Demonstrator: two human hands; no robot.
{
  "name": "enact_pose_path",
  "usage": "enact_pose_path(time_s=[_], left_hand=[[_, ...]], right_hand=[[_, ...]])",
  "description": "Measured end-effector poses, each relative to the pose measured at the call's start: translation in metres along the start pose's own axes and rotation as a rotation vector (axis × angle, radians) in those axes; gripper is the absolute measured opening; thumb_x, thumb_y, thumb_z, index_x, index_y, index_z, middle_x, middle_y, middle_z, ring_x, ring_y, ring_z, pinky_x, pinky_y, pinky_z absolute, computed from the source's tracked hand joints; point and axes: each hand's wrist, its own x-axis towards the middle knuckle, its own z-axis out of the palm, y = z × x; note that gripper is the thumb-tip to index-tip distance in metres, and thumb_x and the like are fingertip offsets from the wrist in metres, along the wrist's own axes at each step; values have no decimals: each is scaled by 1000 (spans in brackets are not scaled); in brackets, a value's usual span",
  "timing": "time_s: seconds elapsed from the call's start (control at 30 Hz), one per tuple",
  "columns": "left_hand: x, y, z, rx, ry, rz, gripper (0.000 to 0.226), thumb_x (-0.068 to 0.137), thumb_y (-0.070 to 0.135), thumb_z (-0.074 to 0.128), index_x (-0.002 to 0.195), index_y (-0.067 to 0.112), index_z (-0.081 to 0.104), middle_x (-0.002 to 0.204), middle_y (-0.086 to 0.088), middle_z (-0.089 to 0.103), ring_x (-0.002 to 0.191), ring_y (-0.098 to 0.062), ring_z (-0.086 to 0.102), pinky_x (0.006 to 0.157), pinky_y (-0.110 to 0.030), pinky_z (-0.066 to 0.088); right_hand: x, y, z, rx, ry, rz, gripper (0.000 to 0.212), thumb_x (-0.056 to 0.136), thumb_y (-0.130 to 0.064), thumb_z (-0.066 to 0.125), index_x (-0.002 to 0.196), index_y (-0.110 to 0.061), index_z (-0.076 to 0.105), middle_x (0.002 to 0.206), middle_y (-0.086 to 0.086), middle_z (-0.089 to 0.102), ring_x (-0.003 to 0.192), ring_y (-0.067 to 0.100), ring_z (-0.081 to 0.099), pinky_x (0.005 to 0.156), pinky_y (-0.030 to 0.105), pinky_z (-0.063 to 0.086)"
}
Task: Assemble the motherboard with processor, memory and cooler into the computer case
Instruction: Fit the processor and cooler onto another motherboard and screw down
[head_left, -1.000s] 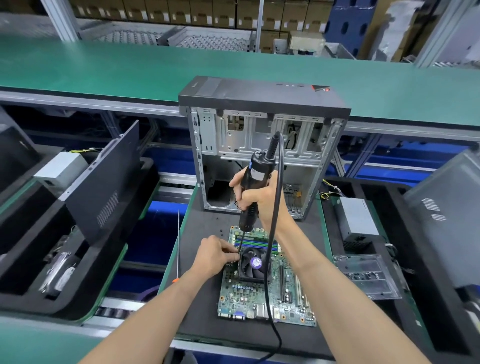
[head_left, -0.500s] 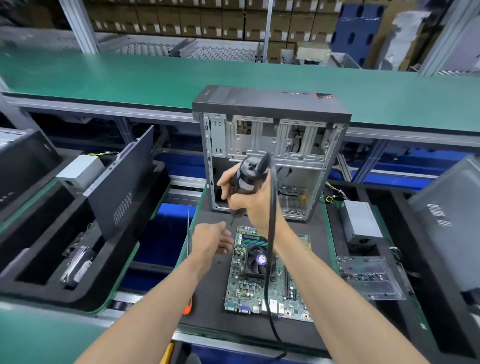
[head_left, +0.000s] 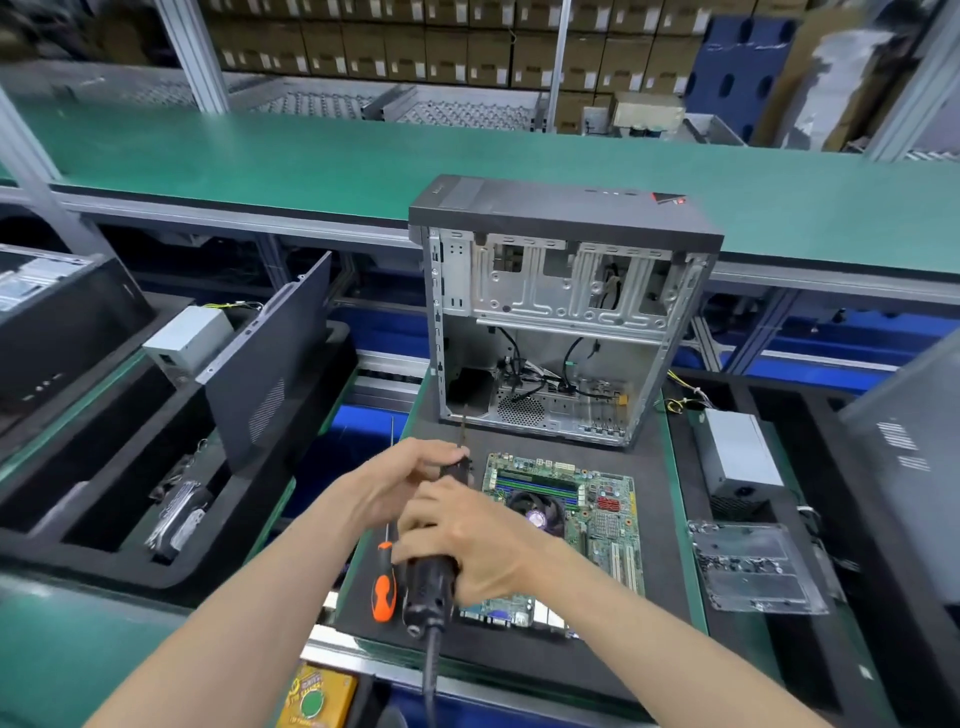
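the electric driver is held low over the black mat, beside the left edge of the motherboard. the right hand is wrapped round its body, fingers curled and clamped on it. the left hand is up at the front end, fingertips pinched on the chuck near the bit, which points toward the case. its cable trails off the near edge.

the motherboard lies flat on the mat, just in front of the case and not yet in it. the cooler is seated near its middle and the memory sits in slots along the far edge. the case stands upright with its open side facing the person; loose wires hang inside near the floor. an orange screwdriver lies on the mat just left of the driver.

the step in hand appears to be readying the bit, or a screw on it; which cannot be told, as the tip is too small to read. it would be done well if the driver were kept steady by the right hand while only the fingertips worked at the chuck, with the trigger left alone. the bit should be kept clear of the board's edge. before the board is lifted in, the hanging wires should be moved aside so none is trapped beneath it.
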Motion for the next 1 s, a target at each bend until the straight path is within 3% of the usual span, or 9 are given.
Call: enact_pose_path(time_s=[0.1,0.2,0.3,0.37,0.47,0.6,0.67,0.77,1.0], left_hand=[[6,-1,-5,118,-18,45,7,92,13,64,87,15,69,67,1,66,61,-13,57,60,-27,45],[11,-3,-12,123,47,28,12,92,3,62,99,9,70,77,-7,62,61,-17,52,56,-28,45],[22,-12,-22,246,215,28,17,91,1,63,104,10,68,80,-8,66,59,-16,60,50,-30,52],[29,-21,-26,371,329,23,14,91,6,64,103,13,66,83,-8,67,69,-21,66,57,-38,61],[36,-31,-30,548,462,7,9,87,13,67,94,16,64,91,-8,69,78,-26,71,68,-44,63],[41,-38,-28,730,549,9,17,81,20,69,89,7,61,92,-10,69,79,-26,67,75,-38,59],[43,-40,-25,786,573,4,22,82,22,70,91,5,60,91,-9,66,78,-24,64,67,-33,54],[49,-42,-17,850,588,-2,24,84,22,70,93,5,55,89,-7,61,76,-24,60,59,-30,45],[60,-45,-3,1068,558,-17,22,89,19,64,101,3,55,101,-13,61,94,-32,64,77,-35,54]], right_hand=[[-8,7,12,-154,-120,-16,50,64,-8,78,113,-11,70,109,10,60,103,29,50,96,46,40],[-17,15,23,-294,-177,52,79,63,-13,73,138,-17,50,133,8,49,120,27,44,109,39,35],[-38,30,26,-269,-78,233,88,67,-8,70,148,-18,35,145,4,41,132,23,41,114,37,33],[-57,44,24,-217,20,392,80,74,-5,65,148,-16,36,146,3,41,134,21,39,115,38,36],[-82,60,26,-195,32,612,70,86,-26,58,151,-16,33,151,3,36,138,20,35,118,38,30],[-98,69,33,-177,-84,740,92,83,-60,55,157,-14,24,157,2,28,143,21,28,118,36,24],[-101,71,38,-183,-128,762,102,79,-67,55,158,-13,20,159,2,26,144,21,27,120,38,23],[-102,74,46,-209,-155,784,107,78,-67,60,159,-12,16,158,4,29,143,24,29,122,40,22],[-101,83,50,-206,-145,801,93,81,-50,72,152,-13,25,145,5,40,131,25,40,116,37,32]])
